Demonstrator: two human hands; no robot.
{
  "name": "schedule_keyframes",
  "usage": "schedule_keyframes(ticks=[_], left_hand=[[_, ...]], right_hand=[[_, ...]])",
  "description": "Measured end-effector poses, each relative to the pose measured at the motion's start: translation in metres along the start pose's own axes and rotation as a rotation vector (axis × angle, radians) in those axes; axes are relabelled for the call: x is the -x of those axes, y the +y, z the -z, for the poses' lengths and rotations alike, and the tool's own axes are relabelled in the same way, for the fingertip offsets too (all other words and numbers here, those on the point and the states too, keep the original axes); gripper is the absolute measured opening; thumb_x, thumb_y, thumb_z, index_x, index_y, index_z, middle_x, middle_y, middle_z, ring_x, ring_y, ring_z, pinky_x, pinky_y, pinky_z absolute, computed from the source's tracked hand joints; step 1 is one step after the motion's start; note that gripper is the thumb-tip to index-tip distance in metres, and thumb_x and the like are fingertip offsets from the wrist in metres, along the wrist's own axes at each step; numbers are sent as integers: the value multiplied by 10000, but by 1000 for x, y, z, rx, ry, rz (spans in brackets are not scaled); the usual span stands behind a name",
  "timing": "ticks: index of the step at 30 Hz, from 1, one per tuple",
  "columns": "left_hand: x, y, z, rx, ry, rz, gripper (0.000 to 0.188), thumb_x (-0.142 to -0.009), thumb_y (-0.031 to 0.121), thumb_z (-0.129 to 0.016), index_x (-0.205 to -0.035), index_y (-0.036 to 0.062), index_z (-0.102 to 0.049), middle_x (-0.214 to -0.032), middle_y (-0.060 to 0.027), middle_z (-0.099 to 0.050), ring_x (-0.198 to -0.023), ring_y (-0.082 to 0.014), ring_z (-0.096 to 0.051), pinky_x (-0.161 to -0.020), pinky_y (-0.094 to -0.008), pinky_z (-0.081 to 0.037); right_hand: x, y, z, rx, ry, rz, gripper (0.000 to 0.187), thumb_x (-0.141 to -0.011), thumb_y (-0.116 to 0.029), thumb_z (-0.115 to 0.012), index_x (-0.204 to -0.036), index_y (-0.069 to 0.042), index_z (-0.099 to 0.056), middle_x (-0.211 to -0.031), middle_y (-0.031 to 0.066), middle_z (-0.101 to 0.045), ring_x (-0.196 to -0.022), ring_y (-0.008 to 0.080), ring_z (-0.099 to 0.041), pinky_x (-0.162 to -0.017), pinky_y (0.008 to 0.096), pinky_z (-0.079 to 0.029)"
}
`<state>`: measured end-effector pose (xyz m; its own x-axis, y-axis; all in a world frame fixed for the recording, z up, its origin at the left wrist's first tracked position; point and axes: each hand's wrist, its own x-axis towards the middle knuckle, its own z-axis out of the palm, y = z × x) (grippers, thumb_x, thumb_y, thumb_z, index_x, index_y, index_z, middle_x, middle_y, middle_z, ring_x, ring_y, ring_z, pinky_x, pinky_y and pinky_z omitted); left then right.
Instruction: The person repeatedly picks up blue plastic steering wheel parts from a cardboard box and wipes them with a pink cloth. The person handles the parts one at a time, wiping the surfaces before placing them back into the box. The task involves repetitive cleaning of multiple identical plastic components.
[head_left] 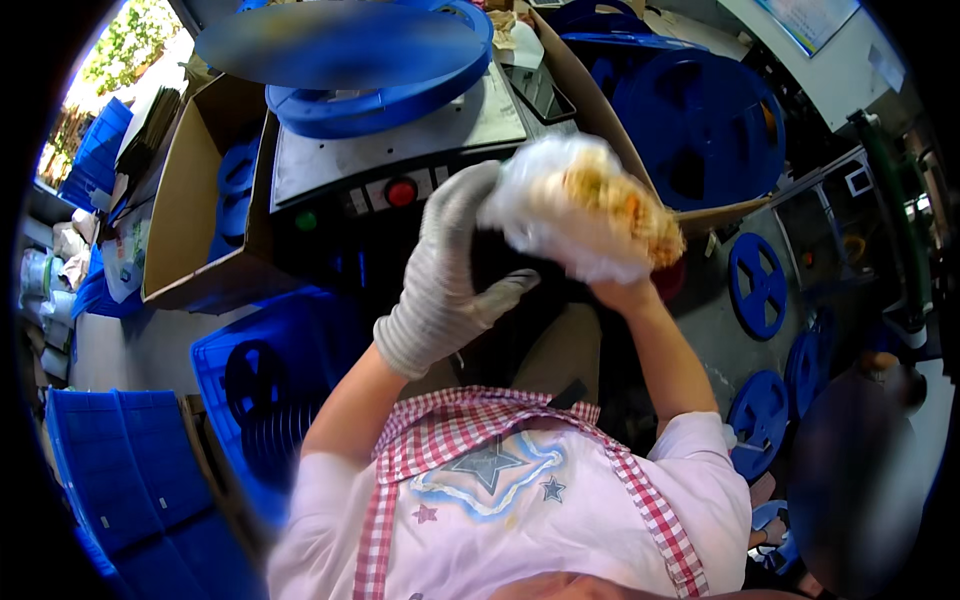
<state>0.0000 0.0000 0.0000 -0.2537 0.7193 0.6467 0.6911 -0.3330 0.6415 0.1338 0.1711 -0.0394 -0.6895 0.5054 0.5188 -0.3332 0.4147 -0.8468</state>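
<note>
Raised before the torso in the head view, the left hand, in a ribbed grey-white knit glove, is open, its fingers curved and its thumb spread apart. Its upper fingers reach the left edge of a blurred, whitish, film-like bundle with a mottled yellow-brown side; whether they touch is unclear. That bundle sits at the end of the bare right forearm, covering most of the right hand, so its grip cannot be told. Beyond them stands a grey-topped metal machine with a round red button, bearing a blue plastic ring, between brown cardboard boxes holding blue reels.
</note>
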Motion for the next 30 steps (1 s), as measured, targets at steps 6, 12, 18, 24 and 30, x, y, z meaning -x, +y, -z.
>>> schedule_keyframes(ticks=[6, 12, 18, 24, 30], left_hand=[[48, -53, 10, 57, -94, 424, 544, -746, 8, -727, -1250, 44, -525, -1212, -140, -570, -1116, -283, -569, -955, -366, -465], [142, -101, 4, -20, -205, 738, 416, -796, 95, -683, -1196, 60, -576, -1142, -160, -612, -1063, -327, -600, -906, -370, -493], [193, -127, 0, -31, -165, 947, 410, -827, 218, -678, -1202, 83, -582, -1109, -178, -622, -1044, -352, -602, -897, -403, -489], [199, -140, 1, 15, -192, 1020, 420, -804, 170, -691, -1192, 51, -583, -1131, -194, -616, -1064, -355, -594, -910, -403, -487], [197, -140, 4, -26, -232, 1099, 402, -807, 148, -676, -1187, 45, -592, -1140, -199, -613, -1067, -340, -602, -928, -389, -484]], right_hand=[[-191, 87, 54, 816, 232, 500, 500, -756, -180, -776, -1184, -20, -572, -1112, 170, -633, -1006, 331, -634, -845, 409, -509], [-313, 195, 57, 1288, 319, 242, 544, -723, -344, -782, -1123, -70, -537, -1103, 138, -573, -1040, 342, -568, -780, 462, -521], [-362, 277, 32, 1467, 287, 114, 578, -650, -308, -816, -1104, -85, -535, -1118, 124, -549, -1054, 330, -539, -755, 452, -515], [-383, 316, 27, 1490, 272, -24, 507, -686, -235, -778, -1096, -70, -529, -1151, 135, -526, -1066, 329, -532, -789, 461, -531], [-388, 335, 21, 1506, 191, 18, 505, -719, -223, -727, -1149, -64, -516, -1128, 165, -542, -1078, 351, -537, -788, 452, -545]])
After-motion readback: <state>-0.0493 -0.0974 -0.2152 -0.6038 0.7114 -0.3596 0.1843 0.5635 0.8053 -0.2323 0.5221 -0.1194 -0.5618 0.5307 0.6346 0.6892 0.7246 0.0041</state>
